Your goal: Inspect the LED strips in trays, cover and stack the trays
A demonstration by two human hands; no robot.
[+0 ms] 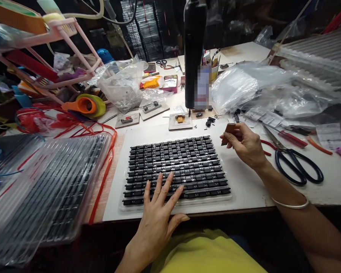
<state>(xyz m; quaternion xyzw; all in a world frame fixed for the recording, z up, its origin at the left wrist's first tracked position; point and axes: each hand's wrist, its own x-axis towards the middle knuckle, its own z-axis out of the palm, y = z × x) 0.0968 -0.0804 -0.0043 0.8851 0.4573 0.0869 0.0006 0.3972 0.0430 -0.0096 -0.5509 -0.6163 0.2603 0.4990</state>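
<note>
A small dark part (230,129) sits pinched in the grip of the right hand (246,146), lifted just right of the tray (177,170), whose rows of black parts look full. The left hand (159,204) lies flat and open on the tray's near rows. Scissors (294,161) rest further right on the counter (244,185).

The tray of parts (177,168) lies on the counter (244,185). Right of it lie the scissors (294,159); behind it stands the electric screwdriver (193,53); left lies a stack of trays (45,189).
</note>
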